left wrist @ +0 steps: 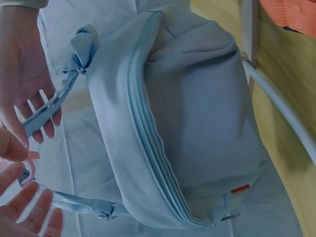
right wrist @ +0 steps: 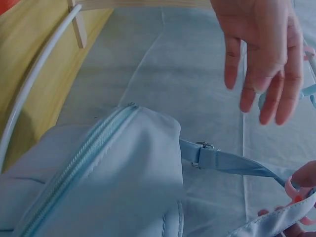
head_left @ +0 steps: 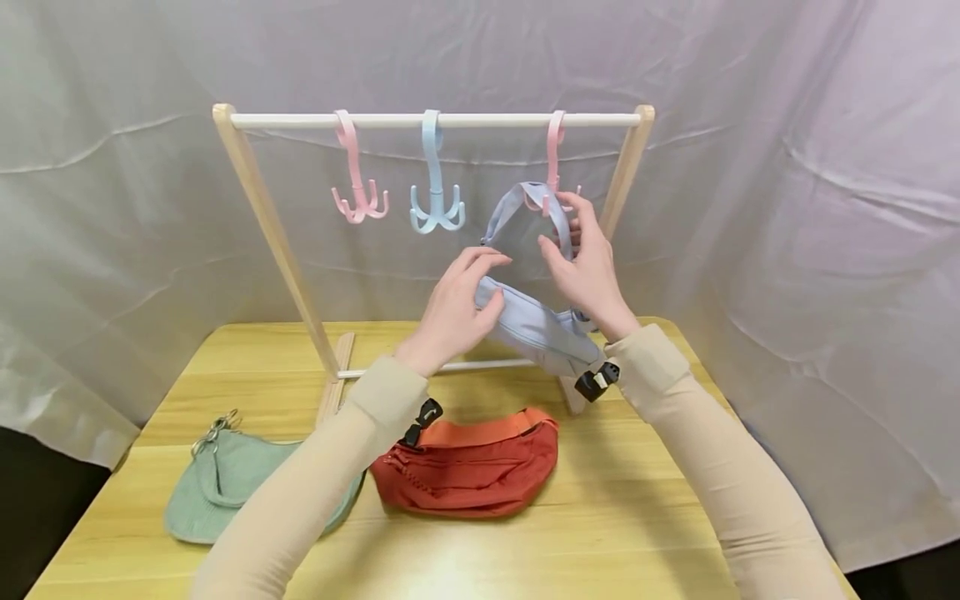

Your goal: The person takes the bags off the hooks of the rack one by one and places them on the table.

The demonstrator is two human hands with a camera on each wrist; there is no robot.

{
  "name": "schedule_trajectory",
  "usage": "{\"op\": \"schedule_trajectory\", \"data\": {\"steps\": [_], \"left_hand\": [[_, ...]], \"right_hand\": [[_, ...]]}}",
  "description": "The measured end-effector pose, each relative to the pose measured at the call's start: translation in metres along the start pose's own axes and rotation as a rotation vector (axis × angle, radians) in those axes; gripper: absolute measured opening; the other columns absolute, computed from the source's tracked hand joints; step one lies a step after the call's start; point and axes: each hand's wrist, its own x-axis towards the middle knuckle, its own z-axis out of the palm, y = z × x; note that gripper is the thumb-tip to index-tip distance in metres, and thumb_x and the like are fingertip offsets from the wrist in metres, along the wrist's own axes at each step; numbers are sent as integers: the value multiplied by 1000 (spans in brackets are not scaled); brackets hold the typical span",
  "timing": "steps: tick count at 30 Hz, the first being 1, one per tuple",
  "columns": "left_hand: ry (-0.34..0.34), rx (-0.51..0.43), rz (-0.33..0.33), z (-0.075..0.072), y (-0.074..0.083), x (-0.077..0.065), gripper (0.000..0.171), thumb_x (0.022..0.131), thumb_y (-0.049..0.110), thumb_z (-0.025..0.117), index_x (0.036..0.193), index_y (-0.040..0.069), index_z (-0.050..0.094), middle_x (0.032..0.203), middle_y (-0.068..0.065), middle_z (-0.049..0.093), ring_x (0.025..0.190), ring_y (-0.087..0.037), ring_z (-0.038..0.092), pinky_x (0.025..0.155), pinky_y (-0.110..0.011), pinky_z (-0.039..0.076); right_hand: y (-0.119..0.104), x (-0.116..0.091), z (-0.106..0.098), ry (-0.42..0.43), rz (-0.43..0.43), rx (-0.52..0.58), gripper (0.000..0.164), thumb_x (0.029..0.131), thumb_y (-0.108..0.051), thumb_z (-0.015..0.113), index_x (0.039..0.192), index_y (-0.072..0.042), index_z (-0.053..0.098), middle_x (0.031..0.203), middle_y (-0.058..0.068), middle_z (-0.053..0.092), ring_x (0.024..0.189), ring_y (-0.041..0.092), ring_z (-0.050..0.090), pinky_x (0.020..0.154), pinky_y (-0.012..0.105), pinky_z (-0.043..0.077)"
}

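Observation:
A pale blue bag hangs tilted beneath the right pink hook, its strap looped up at the prongs. My right hand is at the strap's right side, the strap running between thumb and loosely extended fingers. In the left wrist view, those fingers lie relaxed behind the strap. My left hand is by the bag's upper left end, fingers spread and holding nothing. The right wrist view shows the left hand with fingers hanging loose, apart from the bag.
A wooden rack with a white rail stands on the table. Another pink hook and a blue hook hang further left. A red waist bag and a green handbag lie in front. Grey curtain surrounds the table.

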Motion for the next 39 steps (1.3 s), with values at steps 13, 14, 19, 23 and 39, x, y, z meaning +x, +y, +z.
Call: {"op": "schedule_trajectory", "data": {"steps": [13, 14, 19, 23, 39], "left_hand": [[115, -38, 71, 6, 15, 25, 42, 88, 3, 60, 129, 6, 64, 134, -10, 61, 128, -23, 57, 108, -34, 45], [119, -42, 72, 5, 16, 27, 42, 88, 3, 59, 130, 6, 63, 135, -11, 60, 128, -23, 57, 109, -34, 45], [129, -50, 59, 4, 19, 35, 44, 89, 4, 58, 133, 6, 62, 136, -9, 59, 128, -22, 57, 108, -33, 45], [121, -48, 30, 4, 21, 41, 47, 89, 6, 58, 136, 7, 59, 139, -9, 57, 127, -22, 56, 107, -34, 46], [94, -55, -118, 8, 20, 69, 55, 92, 16, 58, 147, 13, 49, 143, -9, 54, 121, -21, 57, 100, -37, 48]], "right_hand": [[5, 4, -11, 29, 3, 18, 44, 98, -12, 55, 142, -17, 52, 94, 12, 62, 77, 12, 59, 65, 19, 46], [6, 4, -12, 27, 2, 27, 43, 98, -11, 54, 141, -15, 53, 94, 12, 62, 76, 10, 60, 65, 19, 46], [9, 3, -17, 4, 21, 110, 36, 101, -9, 50, 136, -9, 57, 93, 17, 61, 78, 8, 63, 74, 17, 53], [10, 4, -23, -15, 40, 185, 34, 101, -7, 48, 134, -5, 59, 91, 13, 61, 80, 8, 64, 78, 16, 56], [4, 16, -27, -109, 124, 495, 29, 99, 6, 46, 124, 4, 60, 75, -6, 66, 75, 7, 64, 76, 21, 58]]}}
